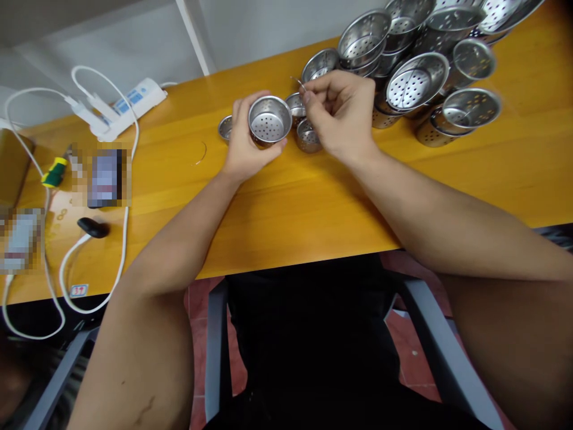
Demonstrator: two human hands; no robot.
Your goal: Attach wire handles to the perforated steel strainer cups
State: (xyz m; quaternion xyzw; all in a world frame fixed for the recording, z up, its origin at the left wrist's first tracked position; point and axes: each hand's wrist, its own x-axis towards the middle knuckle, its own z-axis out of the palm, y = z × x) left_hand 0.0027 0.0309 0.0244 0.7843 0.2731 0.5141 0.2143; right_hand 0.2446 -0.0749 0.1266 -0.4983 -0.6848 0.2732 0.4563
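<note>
My left hand point(245, 143) is wrapped round a small perforated metal cup point(270, 122), its open top tilted toward me and its holed bottom showing. To the right, my right hand point(338, 110) pinches a thin curved wire point(298, 82) between thumb and forefinger, a little above the cup's level and apart from it. Between the hands, behind the held cup, stand two more small cups, one of them a perforated cup point(308, 136) close under my right wrist. Another small cup point(225, 128) sits partly hidden behind my left hand. A loose curved wire point(203, 152) lies on the table left of it.
Many larger perforated metal cups point(416, 80) are stacked at the back right of the wooden table point(286, 215). At left are a power strip point(134, 107) with white cables, a green-and-yellow handled tool point(55, 172), a blurred phone point(105, 178) and a black object point(93, 227).
</note>
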